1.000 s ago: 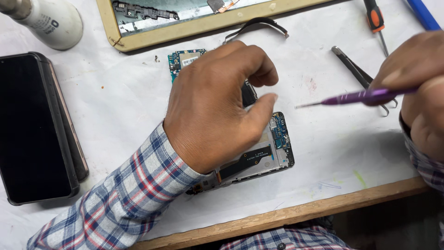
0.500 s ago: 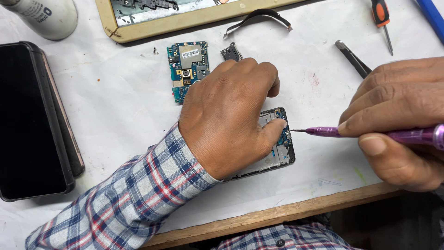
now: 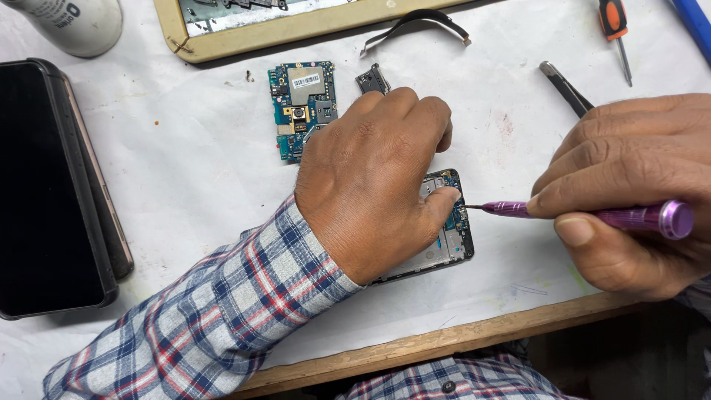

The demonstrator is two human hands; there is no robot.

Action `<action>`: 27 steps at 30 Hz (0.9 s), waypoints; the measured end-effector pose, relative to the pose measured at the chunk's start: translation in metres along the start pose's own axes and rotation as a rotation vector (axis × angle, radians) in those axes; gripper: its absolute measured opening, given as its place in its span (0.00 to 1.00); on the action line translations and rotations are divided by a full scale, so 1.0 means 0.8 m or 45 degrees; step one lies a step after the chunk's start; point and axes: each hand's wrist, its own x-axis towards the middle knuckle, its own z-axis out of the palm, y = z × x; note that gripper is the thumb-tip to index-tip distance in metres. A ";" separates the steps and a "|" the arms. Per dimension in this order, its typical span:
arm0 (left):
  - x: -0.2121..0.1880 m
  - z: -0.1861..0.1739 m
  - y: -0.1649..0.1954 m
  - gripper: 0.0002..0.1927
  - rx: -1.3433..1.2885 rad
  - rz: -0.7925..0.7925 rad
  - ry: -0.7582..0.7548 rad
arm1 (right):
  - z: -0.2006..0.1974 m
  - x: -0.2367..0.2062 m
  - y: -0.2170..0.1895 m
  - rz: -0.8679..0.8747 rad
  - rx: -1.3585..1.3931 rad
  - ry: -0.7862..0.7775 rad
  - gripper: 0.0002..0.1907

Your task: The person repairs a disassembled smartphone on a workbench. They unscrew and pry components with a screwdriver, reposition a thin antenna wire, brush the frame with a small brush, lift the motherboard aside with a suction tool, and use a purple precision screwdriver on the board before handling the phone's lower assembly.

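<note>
Head view, changed since a second ago: your left hand [image 3: 370, 185] presses the opened phone [image 3: 444, 244]; your right hand [image 3: 629, 192], grip closed on the purple screwdriver [image 3: 592, 216], has brought its tip to the phone's right edge.

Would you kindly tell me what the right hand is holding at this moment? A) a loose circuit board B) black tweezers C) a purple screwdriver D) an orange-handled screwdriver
C: the right hand grips the purple screwdriver, its tip pointing at the opened phone under the left hand.
</note>
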 end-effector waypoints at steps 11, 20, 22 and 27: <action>0.002 0.003 0.002 0.20 0.022 -0.019 -0.012 | -0.003 0.001 0.002 0.014 -0.020 -0.064 0.04; 0.003 0.002 0.000 0.18 -0.062 0.008 -0.042 | -0.007 0.010 -0.007 0.078 -0.115 -0.164 0.13; 0.004 0.000 0.000 0.17 -0.121 0.028 -0.046 | -0.007 0.012 -0.007 0.063 -0.103 -0.151 0.15; 0.008 -0.006 0.001 0.12 -0.305 0.126 -0.118 | -0.005 0.014 -0.005 0.038 -0.034 -0.077 0.20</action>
